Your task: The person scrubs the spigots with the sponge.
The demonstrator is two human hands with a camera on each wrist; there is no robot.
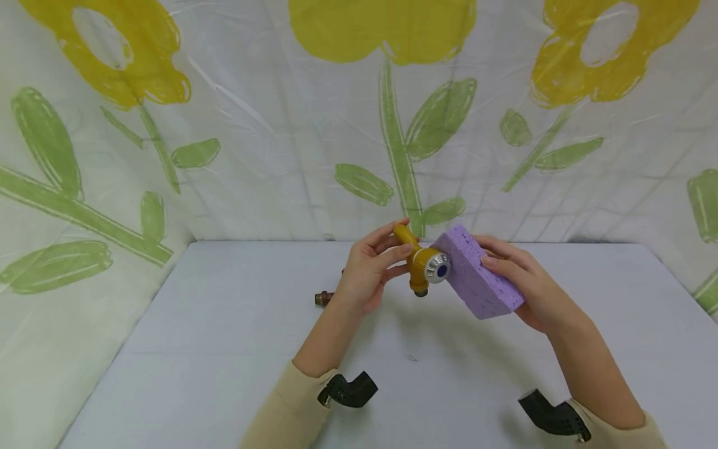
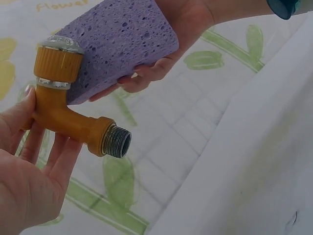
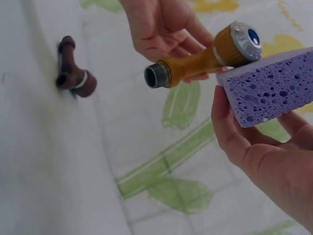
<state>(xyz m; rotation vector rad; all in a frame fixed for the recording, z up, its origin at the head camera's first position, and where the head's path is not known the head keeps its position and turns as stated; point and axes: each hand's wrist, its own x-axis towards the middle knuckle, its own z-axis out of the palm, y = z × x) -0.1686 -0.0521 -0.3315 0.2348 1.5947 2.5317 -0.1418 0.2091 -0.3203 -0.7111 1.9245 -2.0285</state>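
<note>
A yellow tap (image 1: 417,260) with a silver cap and blue centre is held up off the table by my left hand (image 1: 366,265), thumb in front and fingers behind. Its threaded end (image 2: 117,142) points away from the palm in the left wrist view. My right hand (image 1: 530,284) grips a purple sponge (image 1: 477,274), a thick block full of pores. One side of the sponge touches the tap by its silver cap (image 3: 246,40). In the right wrist view, my right fingers curl round the sponge's (image 3: 274,90) lower side.
A second tap, dark brown (image 3: 73,73), lies on the white table (image 1: 235,349); my left hand hides most of it in the head view. Behind the table hangs a sheet (image 1: 252,156) printed with yellow flowers and green leaves.
</note>
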